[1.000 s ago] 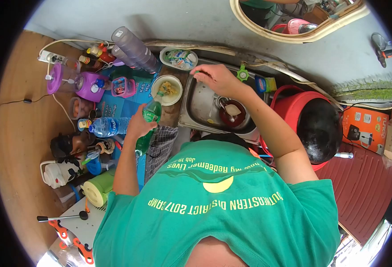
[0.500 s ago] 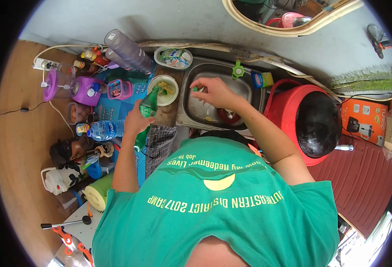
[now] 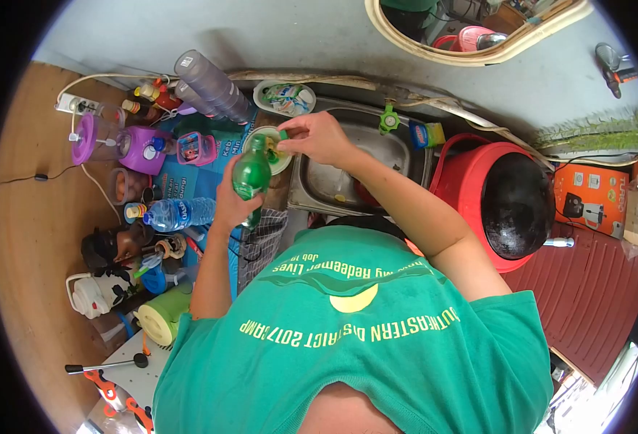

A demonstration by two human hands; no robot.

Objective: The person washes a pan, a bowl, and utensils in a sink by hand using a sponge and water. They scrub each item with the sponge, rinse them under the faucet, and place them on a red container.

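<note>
My left hand [image 3: 235, 199] is wrapped round a green plastic bottle [image 3: 252, 172], which stands nearly upright with its neck over a white bowl. The bowl [image 3: 280, 164] has yellowish food in it and is partly hidden behind the bottle. My right hand [image 3: 320, 137] pinches a small green cap [image 3: 284, 135] just to the right of the bottle's mouth, apart from it. Beyond that hand lies the metal sink [image 3: 348, 181]. A clear water bottle [image 3: 181, 213] lies left of my left hand.
A white dish with packets [image 3: 285, 97] is behind the bowl. Stacked grey cups [image 3: 210, 81] and a purple blender base [image 3: 139, 150] stand at the left. Right of the sink are a yellow-blue sponge pack [image 3: 426, 134] and a red bucket [image 3: 463, 195] with a black pan [image 3: 519, 205].
The green bottle has turned more upright, its mouth tilting toward the camera. My right hand has moved left from over the sink, bringing the cap near the bottle's mouth.
</note>
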